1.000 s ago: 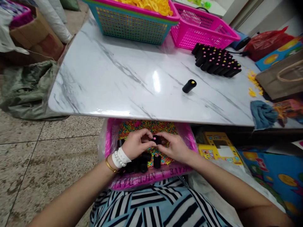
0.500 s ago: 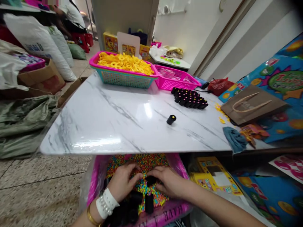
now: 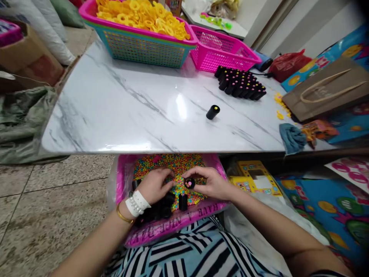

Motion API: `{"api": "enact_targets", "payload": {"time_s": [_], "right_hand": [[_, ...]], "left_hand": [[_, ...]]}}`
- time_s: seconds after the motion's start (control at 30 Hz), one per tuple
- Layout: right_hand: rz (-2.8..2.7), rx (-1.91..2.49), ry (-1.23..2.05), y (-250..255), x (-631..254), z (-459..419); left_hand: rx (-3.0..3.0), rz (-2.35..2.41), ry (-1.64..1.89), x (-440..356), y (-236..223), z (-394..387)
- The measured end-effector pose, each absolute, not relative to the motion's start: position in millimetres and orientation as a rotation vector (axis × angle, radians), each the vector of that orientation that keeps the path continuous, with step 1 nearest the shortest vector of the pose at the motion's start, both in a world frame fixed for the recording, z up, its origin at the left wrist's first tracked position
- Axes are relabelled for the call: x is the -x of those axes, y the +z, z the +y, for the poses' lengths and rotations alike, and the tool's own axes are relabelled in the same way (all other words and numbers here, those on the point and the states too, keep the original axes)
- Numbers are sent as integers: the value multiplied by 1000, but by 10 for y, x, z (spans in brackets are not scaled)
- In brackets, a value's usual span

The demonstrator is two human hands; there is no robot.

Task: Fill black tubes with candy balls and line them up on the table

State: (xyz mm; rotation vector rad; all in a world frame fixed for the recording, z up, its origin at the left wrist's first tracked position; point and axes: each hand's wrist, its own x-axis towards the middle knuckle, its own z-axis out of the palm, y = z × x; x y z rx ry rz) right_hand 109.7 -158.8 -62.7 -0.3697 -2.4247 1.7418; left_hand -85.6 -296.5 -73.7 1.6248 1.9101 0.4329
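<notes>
Nearest: striped lap, with pink tray [image 3: 173,227] resting on it, lined in plastic and heaped with small multicoloured beads [image 3: 175,165].

Right hand [image 3: 211,184] pinched on 1 small black tube [image 3: 189,183], thumb and forefinger clamped on its sides; open mouth turned up toward the camera, pink and yellow beads visible inside. Long axis roughly vertical (tilted slightly toward the viewer).

Left hand [image 3: 155,185] just beside, to the left of the tube, fingers curled down into the beads; whether anything is gripped under them cannot be told. White beaded band and gold bangle on that wrist.

Key relation: tube lies at the right-hand fingertips, right of the left hand, narrow gap of beads between; right hand plainly the nearer, already holding it.

More black tubes [image 3: 161,206] standing and lying at the tray's near edge, below the left hand.

Farther: marble table [image 3: 115,111] above the tray. 1 lone capped tube [image 3: 212,112] lying on its side. Beyond it, a packed batch of capped tubes [image 3: 240,84], then pink basket [image 3: 221,50] and blue-green basket [image 3: 141,46] of yellow rings
</notes>
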Motion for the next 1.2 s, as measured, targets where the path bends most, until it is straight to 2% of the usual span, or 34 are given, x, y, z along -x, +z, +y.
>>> {"api": "enact_targets", "payload": {"time_s": [0.2,0.6,0.87,0.93,1.1,1.13,1.2], "right_hand": [[-2687,305,1026,-746,-1221,-1496],[-2820,390,538,-818,-1335,-1448],[-2701,543,745,-956,-1326,-1461],[-2641,558,986,-947,-1308,-1462],[-2249,612,1928,-894,-1285,-1489],[-2198,593,2020,-890,-1282,-1491],[-2267,550,1973,-896,-1269,-1488]], "left_hand": [[-1715,1777,333,774,-788,-2917],[-1675,1825,340,816,-801,-2944],[-1680,1825,332,820,-814,-2930],[-1679,1825,335,820,-815,-2929],[-1691,1815,335,817,-812,-2930],[-1698,1810,332,818,-813,-2930],[-1711,1798,321,819,-816,-2925]]}}
